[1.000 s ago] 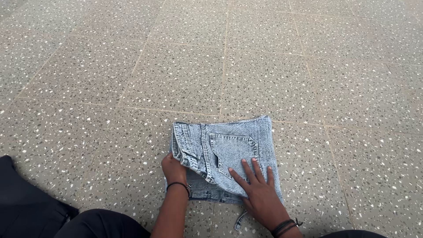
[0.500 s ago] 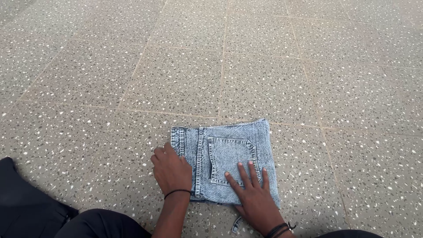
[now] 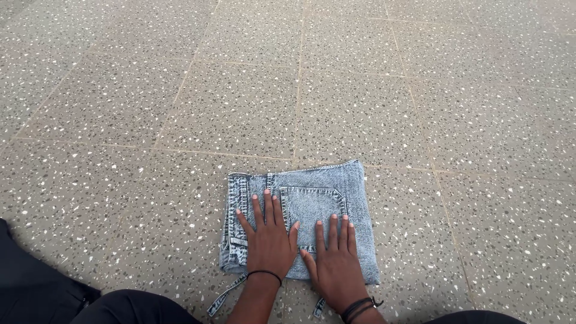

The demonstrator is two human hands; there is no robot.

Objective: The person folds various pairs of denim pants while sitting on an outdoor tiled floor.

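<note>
Black trouser legs (image 3: pixel 126 306) fill the bottom edge, belonging to the person wearing the camera. Just beyond them, both hands lie flat, side by side, on a folded pair of pale acid-washed jeans (image 3: pixel 354 204). The left hand (image 3: pixel 270 240) has a thin black band at the wrist; half a second ago it was curled at the left edge of the bundle, and now it is spread palm down on the denim. The right hand (image 3: pixel 336 264), with dark bracelets at the wrist, has stayed flat near the back pocket. All fingers are stretched out and slightly fanned; neither hand grips anything. The shift from edge to top suggests the fold is finished and is being pressed smooth. Two loose denim straps (image 3: pixel 222 297) trail from the near edge toward the knees. The jeans rest on a grey speckled terrazzo floor (image 3: pixel 180 90), whose tiles run on into the distance. No packages, labels or signs are visible.
</note>
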